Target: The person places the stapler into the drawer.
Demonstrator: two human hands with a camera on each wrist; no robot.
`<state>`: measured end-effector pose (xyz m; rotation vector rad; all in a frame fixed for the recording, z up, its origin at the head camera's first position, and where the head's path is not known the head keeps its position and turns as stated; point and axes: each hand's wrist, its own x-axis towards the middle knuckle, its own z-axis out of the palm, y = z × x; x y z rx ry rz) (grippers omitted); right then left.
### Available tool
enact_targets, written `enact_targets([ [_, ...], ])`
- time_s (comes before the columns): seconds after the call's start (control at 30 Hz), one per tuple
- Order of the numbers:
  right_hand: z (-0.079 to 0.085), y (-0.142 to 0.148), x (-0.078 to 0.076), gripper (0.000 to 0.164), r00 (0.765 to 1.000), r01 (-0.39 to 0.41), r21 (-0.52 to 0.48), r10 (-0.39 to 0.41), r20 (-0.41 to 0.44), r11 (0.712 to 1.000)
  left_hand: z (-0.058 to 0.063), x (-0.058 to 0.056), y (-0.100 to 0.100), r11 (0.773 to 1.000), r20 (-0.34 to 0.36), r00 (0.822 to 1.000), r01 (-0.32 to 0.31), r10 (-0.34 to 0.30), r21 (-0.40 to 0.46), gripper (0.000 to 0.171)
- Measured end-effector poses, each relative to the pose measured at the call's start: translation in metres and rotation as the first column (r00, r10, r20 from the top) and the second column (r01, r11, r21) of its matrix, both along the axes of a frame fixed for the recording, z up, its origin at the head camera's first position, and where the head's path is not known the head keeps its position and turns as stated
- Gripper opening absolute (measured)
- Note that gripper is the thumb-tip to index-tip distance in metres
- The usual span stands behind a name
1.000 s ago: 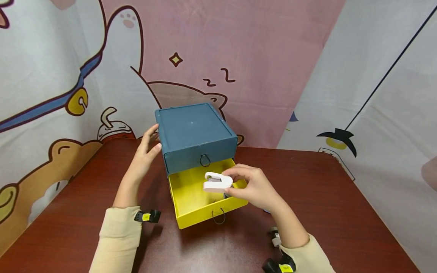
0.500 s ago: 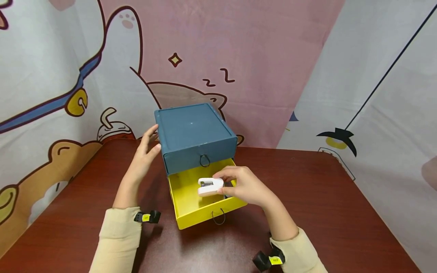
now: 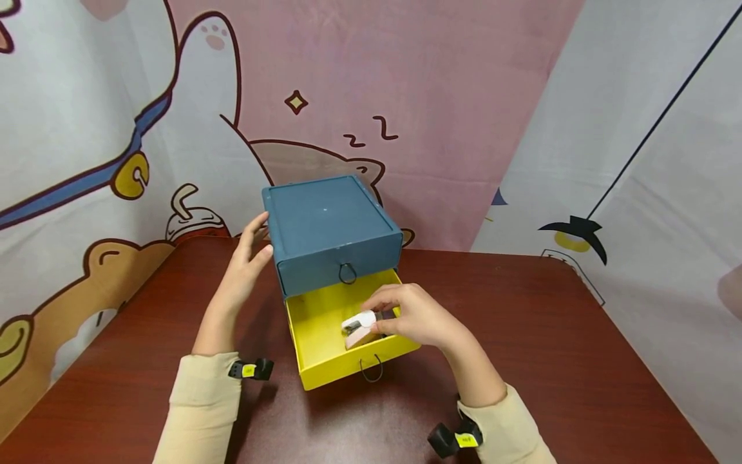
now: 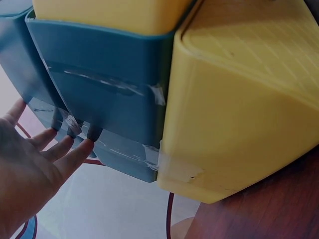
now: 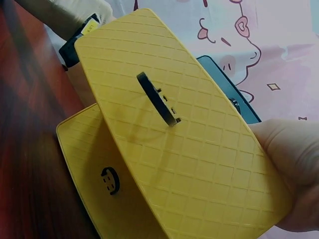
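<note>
A white stapler (image 3: 359, 327) is tilted inside the pulled-out yellow drawer (image 3: 324, 370). My right hand (image 3: 414, 316) pinches its rear end between thumb and fingers, over the drawer's right part. Only part of that hand (image 5: 296, 167) shows in the right wrist view, behind the drawer front; the stapler is hidden there. Against the left side of the blue-topped drawer unit (image 3: 330, 219), my left hand (image 3: 242, 261) rests its spread fingertips. The left wrist view shows this hand (image 4: 37, 172) with extended fingers on the taped blue side wall (image 4: 107, 79).
Dark items (image 3: 387, 314) lie in the drawer by my right hand, mostly covered. Below the pulled-out drawer is another yellow drawer front (image 5: 82, 144) with a black loop handle. The unit stands on a reddish-brown table (image 3: 522, 335) before a printed cloth backdrop (image 3: 440, 129).
My right hand has moved left and lowered the stapler into the yellow drawer, tipping its front end downward. The left hand has stayed on the unit's side.
</note>
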<state>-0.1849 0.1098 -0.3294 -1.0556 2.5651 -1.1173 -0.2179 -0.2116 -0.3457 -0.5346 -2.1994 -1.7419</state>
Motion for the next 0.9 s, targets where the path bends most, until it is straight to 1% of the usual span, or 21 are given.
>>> enact_targets([
  [0.1,0.000,-0.001,0.001,0.031,1.000,-0.002,-0.014,0.002,-0.001,1.000,0.000,0.001,-0.001,1.000,-0.002,1.000,-0.005,0.005,-0.002,0.063],
  [0.2,-0.001,0.001,0.002,0.031,1.000,0.002,-0.054,-0.002,-0.013,0.999,0.000,0.001,-0.002,1.000,-0.001,1.000,-0.010,0.010,-0.005,0.062],
  [0.4,-0.001,0.015,0.008,0.030,0.994,0.022,-0.193,-0.043,-0.103,0.981,0.000,0.000,-0.001,1.000,-0.001,1.000,-0.003,0.003,0.001,0.062],
  [0.5,-0.001,0.026,0.011,0.030,0.986,0.026,-0.234,-0.063,-0.153,0.972,0.001,0.000,-0.001,1.000,-0.004,1.000,-0.005,0.005,0.001,0.062],
  [0.73,-0.002,0.048,0.019,0.032,0.970,0.041,-0.298,-0.109,-0.218,0.954,0.001,-0.001,-0.001,1.000,-0.001,1.000,0.008,-0.008,0.011,0.062],
  [0.9,-0.004,0.063,0.023,0.036,0.958,0.072,-0.306,-0.152,-0.243,0.949,0.000,-0.001,-0.001,1.000,-0.002,1.000,0.016,-0.016,0.013,0.062],
])
